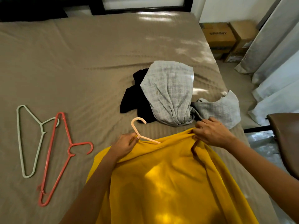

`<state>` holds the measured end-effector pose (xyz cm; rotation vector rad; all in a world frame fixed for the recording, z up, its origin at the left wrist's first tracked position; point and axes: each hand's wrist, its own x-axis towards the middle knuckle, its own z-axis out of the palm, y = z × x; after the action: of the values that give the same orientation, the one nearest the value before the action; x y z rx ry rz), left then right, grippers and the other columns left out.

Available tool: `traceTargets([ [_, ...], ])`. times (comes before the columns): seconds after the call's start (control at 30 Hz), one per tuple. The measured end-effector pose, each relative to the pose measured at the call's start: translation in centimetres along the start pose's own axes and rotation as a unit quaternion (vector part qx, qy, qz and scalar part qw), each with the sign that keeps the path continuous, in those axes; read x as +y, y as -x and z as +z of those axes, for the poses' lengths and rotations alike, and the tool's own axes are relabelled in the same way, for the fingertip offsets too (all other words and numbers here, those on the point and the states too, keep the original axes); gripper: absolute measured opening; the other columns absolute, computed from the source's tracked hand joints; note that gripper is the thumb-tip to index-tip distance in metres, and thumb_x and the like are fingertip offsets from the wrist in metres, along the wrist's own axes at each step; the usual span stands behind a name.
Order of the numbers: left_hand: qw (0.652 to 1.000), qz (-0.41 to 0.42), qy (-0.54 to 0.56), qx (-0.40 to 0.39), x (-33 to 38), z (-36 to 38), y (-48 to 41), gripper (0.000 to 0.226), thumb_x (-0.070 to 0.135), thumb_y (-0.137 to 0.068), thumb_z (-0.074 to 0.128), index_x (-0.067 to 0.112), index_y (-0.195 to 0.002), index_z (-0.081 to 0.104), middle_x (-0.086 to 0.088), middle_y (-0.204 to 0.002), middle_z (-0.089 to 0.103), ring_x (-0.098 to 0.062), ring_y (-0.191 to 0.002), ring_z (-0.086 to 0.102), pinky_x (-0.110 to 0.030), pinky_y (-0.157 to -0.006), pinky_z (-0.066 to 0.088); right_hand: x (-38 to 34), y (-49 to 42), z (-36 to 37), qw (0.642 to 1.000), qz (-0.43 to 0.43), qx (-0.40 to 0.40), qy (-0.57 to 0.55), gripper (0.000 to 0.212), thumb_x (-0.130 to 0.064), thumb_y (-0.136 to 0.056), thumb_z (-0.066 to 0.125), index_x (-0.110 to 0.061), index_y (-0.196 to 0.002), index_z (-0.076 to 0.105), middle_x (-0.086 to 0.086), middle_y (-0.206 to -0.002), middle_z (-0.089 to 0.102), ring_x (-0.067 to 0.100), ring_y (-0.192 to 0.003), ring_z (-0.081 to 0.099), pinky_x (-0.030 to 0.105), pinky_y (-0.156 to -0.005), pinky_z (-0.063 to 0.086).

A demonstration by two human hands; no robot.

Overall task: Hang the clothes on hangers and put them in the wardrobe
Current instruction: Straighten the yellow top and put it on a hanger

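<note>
A mustard-yellow garment (169, 180) lies spread over the near edge of the bed. A peach plastic hanger (137, 126) sticks out of its top, its hook pointing away from me and one arm tucked under the fabric. My left hand (124, 145) pinches the hanger at the base of its neck. My right hand (212, 133) grips a bunched fold of the yellow fabric at the top right. Just beyond lie a grey checked garment (169, 92) and a black garment (131, 101), crumpled together.
On the beige bedsheet (80, 62) to the left lie a pale green hanger (27, 139) and a red hanger (59, 157), overlapping. Cardboard boxes (221, 36) and curtains (275, 62) stand right of the bed. A brown chair seat (286, 139) is at the right edge.
</note>
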<state>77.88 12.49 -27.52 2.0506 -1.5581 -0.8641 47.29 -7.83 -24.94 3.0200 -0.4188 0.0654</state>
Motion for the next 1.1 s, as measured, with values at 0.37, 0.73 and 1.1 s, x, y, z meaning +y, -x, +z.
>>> traceTargets([
  [0.37, 0.991, 0.063, 0.102, 0.063, 6.5, -2.3, -1.4, 0.032, 0.034, -0.091, 0.047, 0.016, -0.112, 0.062, -0.005, -0.09, 0.068, -0.009, -0.078, 0.059, -0.024, -0.072, 0.043, -4.0, -2.7, -3.7, 0.871, 0.212, -0.041, -0.442, 0.061, -0.025, -0.087, 0.059, -0.03, -0.139, 0.027, -0.005, -0.122, 0.057, 0.014, -0.11, 0.055, 0.023, -0.089, 0.041],
  [0.73, 0.964, 0.253, 0.044, 0.075, 22.3, -8.4, 3.5, 0.02, 0.049, -0.089, 0.047, 0.032, -0.079, 0.051, 0.014, -0.066, 0.05, 0.006, -0.069, 0.053, -0.007, -0.058, 0.034, -5.2, 13.3, -23.5, 0.903, 0.352, 0.227, -0.095, 0.032, -0.032, -0.082, 0.042, -0.017, -0.094, 0.067, 0.002, -0.075, 0.07, 0.022, -0.062, 0.065, 0.021, -0.052, 0.042],
  [1.1, 0.856, 0.507, 0.01, 0.104, 50.9, -12.0, 10.8, 0.013, 0.028, -0.091, 0.048, 0.031, -0.078, 0.046, 0.017, -0.063, 0.044, 0.003, -0.062, 0.047, -0.01, -0.057, 0.032, -12.0, 32.3, -44.1, 0.754, 0.509, 0.389, 0.144, 0.035, -0.03, -0.082, 0.039, -0.014, -0.097, 0.066, 0.009, -0.081, 0.069, 0.033, -0.067, 0.065, 0.026, -0.055, 0.038],
])
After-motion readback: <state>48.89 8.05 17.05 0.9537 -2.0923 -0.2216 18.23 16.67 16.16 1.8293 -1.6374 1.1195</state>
